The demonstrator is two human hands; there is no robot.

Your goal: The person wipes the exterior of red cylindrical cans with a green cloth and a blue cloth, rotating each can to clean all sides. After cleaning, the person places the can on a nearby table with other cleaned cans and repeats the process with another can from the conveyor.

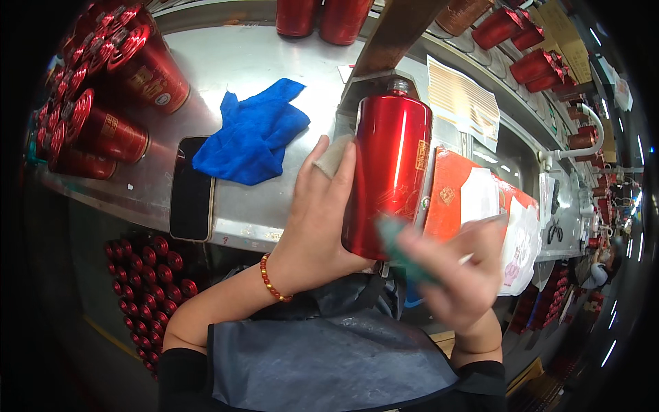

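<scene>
Before me a glossy red bottle (394, 170) with gold markings lies with its bare threaded neck pointing away. My left hand (324, 216) grips the bottle's left side and lower end, a beaded bracelet on its wrist. A small beige cloth piece (333, 156) sits at the fingers of that hand. My right hand (458, 273), blurred, pinches a green pad or cloth (404, 247) at the bottle's lower right; its exact material is unclear. A grey pointed thing shows above the right hand, too blurred to name. A crumpled blue cloth (257, 136) lies left of the bottle.
A dark-screened phone (190, 201) lies at the metal bench's front edge. Several red bottles (149, 77) stand at the left, others at the back. A brown post (394, 36) rises behind the bottle. Printed sheets (463, 98) and red-and-white papers (448, 198) lie right, near scissors (554, 232).
</scene>
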